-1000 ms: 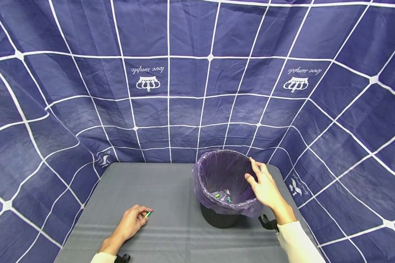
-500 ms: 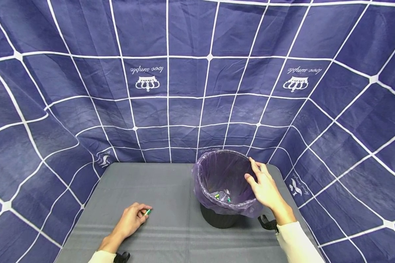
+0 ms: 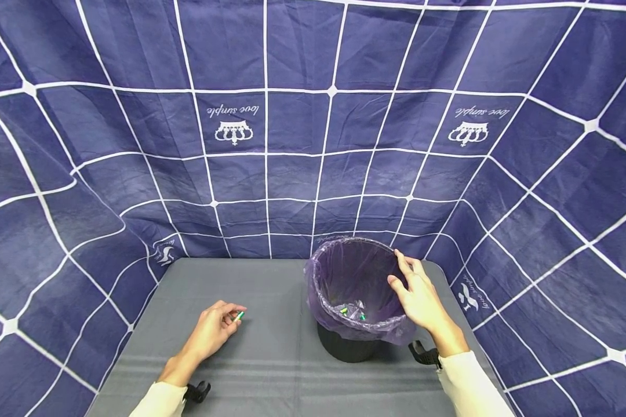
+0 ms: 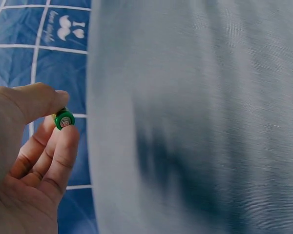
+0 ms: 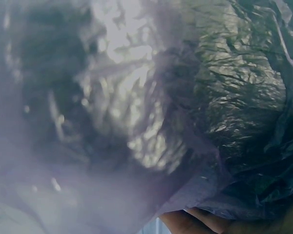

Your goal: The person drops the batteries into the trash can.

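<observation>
In the head view my left hand [image 3: 214, 330] is over the left part of the grey table, pinching a small green and yellow battery [image 3: 239, 316] between thumb and fingers. The left wrist view shows the battery's green end with its metal tip [image 4: 65, 121]. My right hand [image 3: 422, 298] rests at the right rim of a black bin [image 3: 346, 346], fingers fairly straight and thumb over the opening. A translucent purple bag [image 3: 320, 307] lines the bin and folds over its rim. That bag fills most of the right wrist view, with a few fingers [image 5: 185, 222] at the bottom.
Inside the bin, small green and yellow pieces [image 3: 344, 311] lie on the crumpled bag bottom. The grey table [image 3: 250, 284] is bounded at the back and sides by a blue cloth [image 3: 292, 174] with white grid lines.
My left hand has moved farther from me and slightly right across the table, carrying the battery. The right hand and bin look unmoved.
</observation>
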Demonstrator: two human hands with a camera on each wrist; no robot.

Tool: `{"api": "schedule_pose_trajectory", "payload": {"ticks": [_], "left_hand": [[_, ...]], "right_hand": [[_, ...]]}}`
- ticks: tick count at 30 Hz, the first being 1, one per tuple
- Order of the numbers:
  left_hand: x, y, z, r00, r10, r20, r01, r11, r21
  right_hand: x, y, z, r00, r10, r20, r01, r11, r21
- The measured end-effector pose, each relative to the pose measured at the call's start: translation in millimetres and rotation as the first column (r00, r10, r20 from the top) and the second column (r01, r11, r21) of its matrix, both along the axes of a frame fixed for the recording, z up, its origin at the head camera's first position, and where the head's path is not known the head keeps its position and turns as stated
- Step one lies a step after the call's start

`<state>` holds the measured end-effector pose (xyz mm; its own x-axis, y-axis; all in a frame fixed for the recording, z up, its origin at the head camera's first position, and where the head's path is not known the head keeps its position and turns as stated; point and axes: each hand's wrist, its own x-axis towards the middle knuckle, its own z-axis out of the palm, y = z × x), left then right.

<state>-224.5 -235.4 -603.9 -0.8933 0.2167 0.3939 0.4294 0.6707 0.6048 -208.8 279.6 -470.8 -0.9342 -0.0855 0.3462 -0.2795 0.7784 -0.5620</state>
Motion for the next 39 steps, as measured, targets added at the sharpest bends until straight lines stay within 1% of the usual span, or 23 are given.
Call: {"api": "schedule_pose_trajectory", "payload": {"ticks": [5, 11, 17, 19, 22, 27, 31, 35, 37, 39], "left_hand": [[-10.2, 9.4, 22.9, 0.999, -0.014, -0.044, 0.014, 1.000, -0.019], [-22.4, 21.2, 49.5, 0.996, -0.044, -0.076, 0.042, 0.999, -0.030], [-34.1, 34.6, 74.5, 0.985, -0.098, -0.143, 0.098, 0.995, -0.005], [-37.6, 39.2, 83.5, 0.982, -0.110, -0.156, 0.111, 0.994, -0.002], [-43.1, 46.2, 97.2, 0.980, -0.123, -0.158, 0.123, 0.992, -0.011], [-51.3, 61.3, 125.2, 0.974, -0.156, -0.167, 0.153, 0.988, -0.034], [-57.3, 76.7, 149.9, 0.963, -0.201, -0.182, 0.196, 0.980, -0.046], [-61.4, 92.2, 173.5, 0.952, -0.232, -0.201, 0.223, 0.972, -0.066], [-63.2, 99.8, 183.0, 0.946, -0.248, -0.209, 0.235, 0.968, -0.083], [-64.7, 108.3, 191.9, 0.943, -0.266, -0.200, 0.252, 0.963, -0.093]], "right_hand": [[-1.5, 0.3, 0.0, 1.000, 0.001, -0.011, -0.002, 1.000, -0.004], [-2.3, 0.4, 0.1, 1.000, 0.002, -0.006, -0.002, 1.000, -0.005], [-2.0, 1.2, -1.6, 1.000, 0.002, -0.003, -0.002, 1.000, -0.007], [-1.4, 1.4, -2.1, 1.000, 0.003, -0.001, -0.003, 1.000, -0.007], [-0.3, 1.8, -2.6, 1.000, 0.004, 0.003, -0.004, 1.000, -0.009], [0.0, 2.3, -2.3, 1.000, 0.001, -0.001, -0.002, 1.000, -0.010], [-0.1, 2.2, -0.6, 1.000, 0.003, -0.007, -0.003, 1.000, -0.011], [-0.6, 2.2, 0.1, 1.000, 0.007, -0.002, -0.007, 1.000, -0.012], [-1.2, 2.3, -0.2, 1.000, 0.007, -0.002, -0.007, 1.000, -0.012], [-1.6, 2.3, -0.3, 1.000, 0.008, -0.006, -0.008, 1.000, -0.012]]}}
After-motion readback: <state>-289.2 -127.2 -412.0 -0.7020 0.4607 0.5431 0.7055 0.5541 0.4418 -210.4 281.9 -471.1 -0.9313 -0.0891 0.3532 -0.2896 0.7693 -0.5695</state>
